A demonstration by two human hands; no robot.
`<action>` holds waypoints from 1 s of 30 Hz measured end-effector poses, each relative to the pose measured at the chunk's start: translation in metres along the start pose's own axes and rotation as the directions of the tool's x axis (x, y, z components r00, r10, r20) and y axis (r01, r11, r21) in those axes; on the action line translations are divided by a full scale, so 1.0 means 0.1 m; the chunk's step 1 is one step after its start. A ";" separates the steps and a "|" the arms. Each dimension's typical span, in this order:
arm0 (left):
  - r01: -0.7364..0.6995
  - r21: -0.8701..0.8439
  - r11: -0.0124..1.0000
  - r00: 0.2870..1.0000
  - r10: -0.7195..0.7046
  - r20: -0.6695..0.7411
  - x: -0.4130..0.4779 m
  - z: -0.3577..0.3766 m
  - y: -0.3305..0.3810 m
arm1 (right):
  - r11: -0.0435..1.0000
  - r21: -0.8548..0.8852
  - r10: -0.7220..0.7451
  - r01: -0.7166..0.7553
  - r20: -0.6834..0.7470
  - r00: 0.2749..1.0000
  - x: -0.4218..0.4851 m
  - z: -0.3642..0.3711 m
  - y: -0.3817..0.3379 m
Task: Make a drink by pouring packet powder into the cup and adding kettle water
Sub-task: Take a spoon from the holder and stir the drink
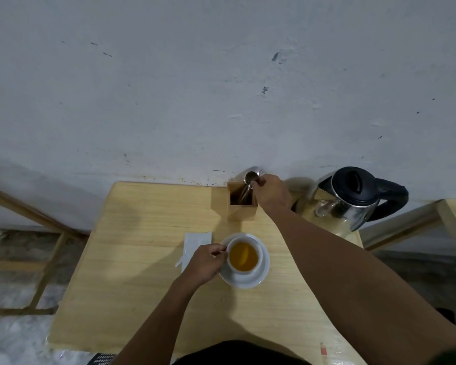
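Head view, looking down on a pale wooden counter (pixel 132 285) set against a whitewashed wall (pixel 169 88). No brand, label or legible writing shows on any item; a small red mark near the counter's near right edge is too blurred to read. My left hand (pixel 206 263) rests at the left side of the white cup (pixel 244 255), its grip pinched together at the cup's rim or handle, though the exact point of contact is hidden by my fingers. The cup stands upright, mouth toward the camera, on a white saucer (pixel 248 281) near the counter's centre, and contains amber liquid. Just left of the saucer, partly under my left hand, lies the white packet (pixel 196 242), flat, its long axis running from far to near; whether it is open I cannot tell. My right hand (pixel 270 192) reaches to the far edge, its grip closed on the stem of a metal spoon (pixel 250 180) whose bowl points up and away from me, the handle slanting down into an upright wooden holder (pixel 242 210). The steel kettle (pixel 345 204) stands at the far right corner, black lid closed, black handle pointing right, spout toward the left.
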State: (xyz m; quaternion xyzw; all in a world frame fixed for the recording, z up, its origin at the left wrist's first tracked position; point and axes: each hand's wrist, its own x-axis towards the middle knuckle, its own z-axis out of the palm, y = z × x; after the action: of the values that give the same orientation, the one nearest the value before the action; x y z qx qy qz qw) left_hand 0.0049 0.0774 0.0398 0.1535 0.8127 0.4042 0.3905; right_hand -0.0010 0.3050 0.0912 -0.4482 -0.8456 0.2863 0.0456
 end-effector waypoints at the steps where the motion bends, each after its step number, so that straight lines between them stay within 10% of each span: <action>1: 0.004 -0.002 1.000 1.000 -0.004 0.002 0.01 0.00 -0.01 | 1.000 0.010 -0.001 0.001 -0.008 1.000 -0.02 0.02 0.00; 8: -0.005 0.008 1.000 1.000 0.005 0.001 0.01 0.00 0.01 | 0.946 0.316 -0.024 0.074 -0.158 0.987 -0.22 -0.11 0.00; 15: -0.031 0.009 0.999 0.999 0.031 -0.024 0.02 0.01 -0.01 | 0.651 0.686 -0.027 0.326 -0.407 0.913 -0.85 -0.54 0.07; 21: -0.046 0.004 0.999 0.998 0.046 -0.039 0.00 0.02 0.00 | 0.355 0.896 0.051 0.267 -0.303 0.952 -1.24 -0.56 0.25; 30: -0.067 -0.003 0.998 0.993 0.067 -0.092 -0.04 0.09 -0.03 | 0.614 0.785 0.107 -0.081 0.019 0.994 -1.55 -0.20 0.76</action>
State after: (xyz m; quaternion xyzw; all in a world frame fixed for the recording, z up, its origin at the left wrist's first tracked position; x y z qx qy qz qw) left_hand 0.0147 0.0781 0.0360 0.1606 0.8230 0.4264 0.3393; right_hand 0.1530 0.2256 0.0962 -0.4314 -0.6105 0.6217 0.2340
